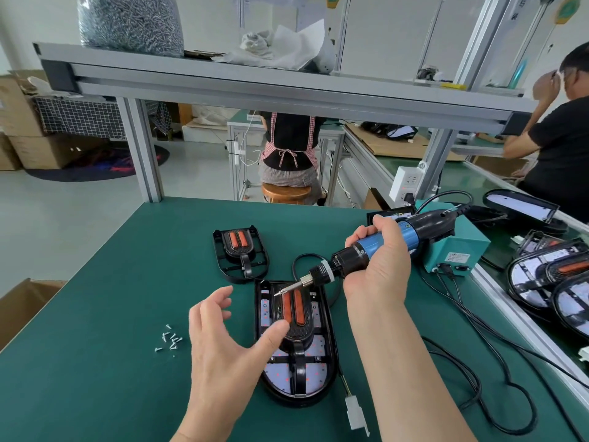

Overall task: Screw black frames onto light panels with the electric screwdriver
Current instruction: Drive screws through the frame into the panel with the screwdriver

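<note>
A light panel (314, 374) with a black frame and two orange strips lies on the green mat in front of me. My right hand (381, 263) grips the blue and black electric screwdriver (366, 250), whose bit tip hovers over the panel's upper left corner. My left hand (229, 342) is open just left of the panel, its thumb touching the frame's centre piece. A second, loose black frame (240, 253) lies farther back. Several small screws (169, 339) are scattered at the left.
The screwdriver's teal power box (455, 250) stands at the right, its black cables (497, 362) looping across the mat. More finished panels (548, 279) sit on the conveyor at far right. A white connector (357, 413) trails from the panel. Two people work behind the bench.
</note>
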